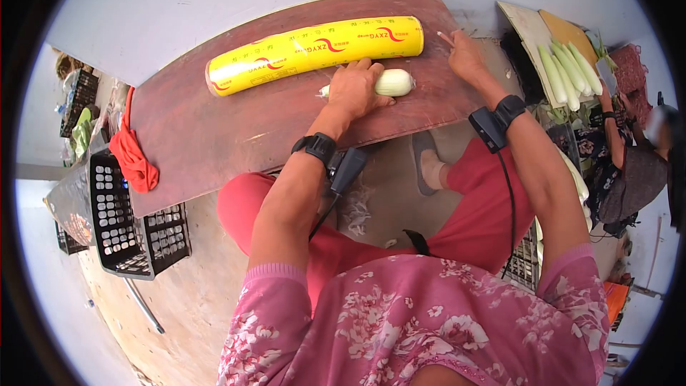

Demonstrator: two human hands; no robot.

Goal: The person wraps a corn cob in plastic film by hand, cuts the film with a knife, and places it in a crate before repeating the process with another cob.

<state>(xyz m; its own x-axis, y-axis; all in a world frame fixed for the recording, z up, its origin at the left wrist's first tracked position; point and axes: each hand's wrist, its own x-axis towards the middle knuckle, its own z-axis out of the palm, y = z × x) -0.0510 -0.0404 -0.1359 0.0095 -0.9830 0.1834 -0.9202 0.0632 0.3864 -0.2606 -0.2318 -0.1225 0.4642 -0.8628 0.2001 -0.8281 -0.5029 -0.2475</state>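
Observation:
A pale green vegetable (394, 83), seemingly wrapped in clear film, lies on the reddish-brown board (236, 136). My left hand (355, 88) is closed over its middle, so that part is hidden. Just beyond lies a large yellow roll of wrap (314, 53) with red print, lengthwise across the board; the fingertips of my left hand are close to its near edge. Past the right end of the roll, my right hand (466, 56) is over the board's right edge, index finger stretched out and the other fingers curled in. What its curled fingers hold, if anything, is hidden.
A red cloth (133, 157) hangs over the board's left edge beside a black crate (118, 221). Several pale green vegetables (568, 71) lie on a board at the right. Another person (636, 179) is at the far right, an arm near those vegetables.

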